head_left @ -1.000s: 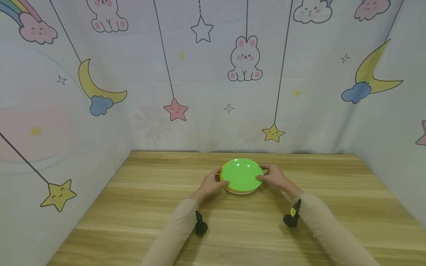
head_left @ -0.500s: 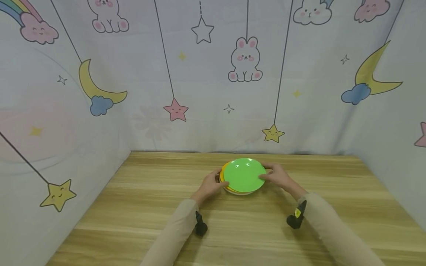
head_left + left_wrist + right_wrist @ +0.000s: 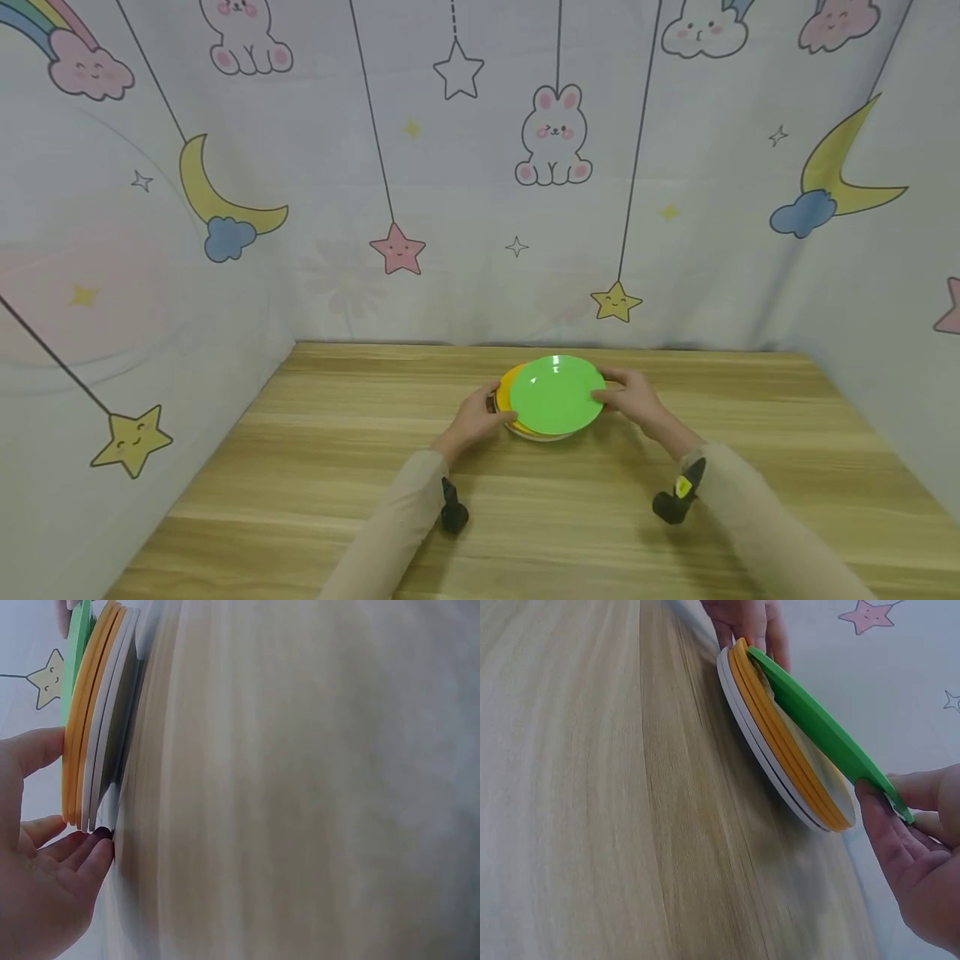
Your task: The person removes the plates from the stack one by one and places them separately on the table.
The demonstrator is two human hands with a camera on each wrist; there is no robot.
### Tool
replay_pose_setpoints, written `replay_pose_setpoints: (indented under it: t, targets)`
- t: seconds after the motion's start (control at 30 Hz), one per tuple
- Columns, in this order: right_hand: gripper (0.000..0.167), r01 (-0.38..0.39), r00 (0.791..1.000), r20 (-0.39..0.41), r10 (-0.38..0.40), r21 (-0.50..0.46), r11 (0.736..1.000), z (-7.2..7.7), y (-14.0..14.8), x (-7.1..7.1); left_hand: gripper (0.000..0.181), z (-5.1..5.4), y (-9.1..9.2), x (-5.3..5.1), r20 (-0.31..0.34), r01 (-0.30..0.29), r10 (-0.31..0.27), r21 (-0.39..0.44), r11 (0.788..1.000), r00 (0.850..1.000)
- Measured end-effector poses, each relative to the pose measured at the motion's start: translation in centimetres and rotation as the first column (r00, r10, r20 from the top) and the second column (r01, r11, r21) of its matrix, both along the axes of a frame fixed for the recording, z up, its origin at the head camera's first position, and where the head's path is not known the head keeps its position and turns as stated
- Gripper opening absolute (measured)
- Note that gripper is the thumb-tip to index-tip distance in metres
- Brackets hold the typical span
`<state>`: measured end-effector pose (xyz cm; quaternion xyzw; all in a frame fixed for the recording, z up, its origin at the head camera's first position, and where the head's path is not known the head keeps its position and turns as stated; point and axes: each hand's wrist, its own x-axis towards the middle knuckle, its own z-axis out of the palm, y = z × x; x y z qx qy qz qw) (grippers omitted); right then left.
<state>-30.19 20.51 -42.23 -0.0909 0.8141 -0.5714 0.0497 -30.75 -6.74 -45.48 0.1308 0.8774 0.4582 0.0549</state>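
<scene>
The right hand pinches the green plate at 3 o'clock, tilting that edge above the stack, which the left hand grips at 9 o'clock. Parting plate from stack seems the step; the next move calls for a firm right pinch and a steadying left hold.

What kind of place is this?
It might be a little booth set up around a table, but I can't be sure. Pale walls with cartoon pictures, like a bunny, stand on three sides of a wood-patterned tabletop.
</scene>
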Motion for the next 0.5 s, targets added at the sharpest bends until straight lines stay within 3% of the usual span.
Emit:
replay_pose_setpoints:
  t: [0.5]
  targets:
    - [0.054, 0.122, 0.992, 0.028, -0.120, -0.068, 0.990, 0.7, 2.0, 1.0, 0.066, -0.3, 0.0, -0.2, -0.025, 0.004, -0.005, -0.013, 1.000, 1.000]
